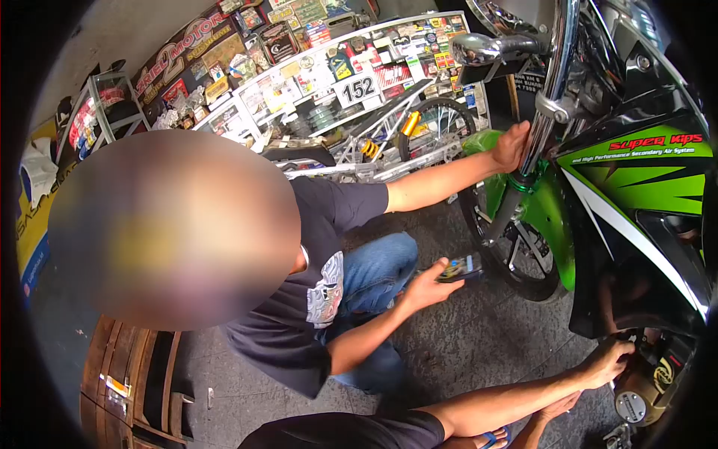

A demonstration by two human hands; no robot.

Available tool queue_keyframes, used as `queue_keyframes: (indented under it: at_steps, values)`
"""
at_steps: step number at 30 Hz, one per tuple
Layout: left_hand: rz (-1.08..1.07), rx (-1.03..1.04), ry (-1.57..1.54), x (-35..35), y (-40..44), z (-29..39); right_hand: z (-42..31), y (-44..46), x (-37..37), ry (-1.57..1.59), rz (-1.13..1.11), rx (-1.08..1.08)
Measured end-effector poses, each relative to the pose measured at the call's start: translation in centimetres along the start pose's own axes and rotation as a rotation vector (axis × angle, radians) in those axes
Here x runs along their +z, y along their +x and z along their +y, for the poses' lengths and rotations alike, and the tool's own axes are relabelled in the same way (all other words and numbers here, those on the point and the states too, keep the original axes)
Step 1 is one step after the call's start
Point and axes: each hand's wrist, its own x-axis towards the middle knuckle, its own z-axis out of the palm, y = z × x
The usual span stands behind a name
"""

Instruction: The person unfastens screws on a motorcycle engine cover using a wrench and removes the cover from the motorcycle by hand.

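Left hand (609, 364) is up at the engine (664, 374) of the green and black motorbike (639, 187), just under the lower edge of the side panel (609, 295). Fingers bent inward, tips partly hidden against the dark parts, so can't tell how far closed they are or whether they have hold of anything

Right hand (559, 405) is lower and nearer the camera, just below the left forearm. Fingers partly covered, grip can't be read, can't tell if it has a part or tool

Engine sits at the lower right of the view, gold round cover (632, 404) just below the left hand's fingers. Motorbike fills the right side, front wheel (540, 289) on the dark floor (456, 348), green mudguard (555, 224) over it, chrome fork tube (559, 60) running up above

Co-worker (299, 239) is low down on the left, dark shirt, jeans. One of their hands (511, 147) is flat against the fork area, fingers extended; the other (432, 287) holds a phone (462, 268), lit screen up, between them and the front wheel

Strap sandal (496, 436) at the bottom edge near the right forearm. Wooden bench (112, 367) lower left. Sticker-covered counter (299, 82) at the back with a "152" plate (358, 89), bare bike frame (381, 142) in front of it
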Motion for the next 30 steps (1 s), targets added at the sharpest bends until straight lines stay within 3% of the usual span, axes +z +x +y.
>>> queue_keyframes:
  at_steps: [1,2,3,4,7,15,20,21,23,27,29,30]
  values:
    - [0.054,-0.075,-0.139,0.6,-0.4,0.0,-0.1,0.0,0.0,0.001,-0.002,0.000]
    - [-0.090,-0.160,-0.168,1.4,-0.6,-1.8,-0.2,0.0,0.1,0.005,-0.002,0.004]
    - [-0.094,-0.155,-0.171,1.4,-0.9,-0.4,-0.2,-0.1,0.2,0.005,-0.005,0.004]
    - [0.048,-0.239,-0.172,1.6,-1.6,1.5,-0.2,-0.2,0.2,0.004,-0.008,0.007]
    - [0.118,-0.246,-0.157,7.8,-3.1,-5.6,-0.8,-0.4,0.2,0.007,-0.008,0.003]
    - [0.083,-0.314,-0.058,7.9,-5.0,-4.6,-1.4,-1.8,0.3,0.067,0.033,0.015]
    - [-0.148,-0.664,-0.034,4.2,-3.8,0.7,-4.3,-1.6,1.9,0.193,0.162,-0.008]
    - [-0.041,-0.631,-0.101,4.3,-3.3,0.7,-4.8,-1.3,1.8,0.216,0.170,-0.005]
    - [0.063,-0.726,-0.295,-6.9,-5.3,2.5,-5.6,-1.0,1.4,0.261,0.180,0.003]
    - [0.343,-0.874,-0.924,-36.6,-14.8,4.1,-7.7,-1.4,1.2,0.328,0.175,0.009]
    - [0.386,-0.917,-1.215,-44.9,-18.3,3.2,-8.5,-1.3,0.9,0.343,0.194,0.041]
    - [0.545,-0.988,-1.547,-43.3,-17.2,5.1,-7.7,-1.3,1.1,0.339,0.208,0.019]
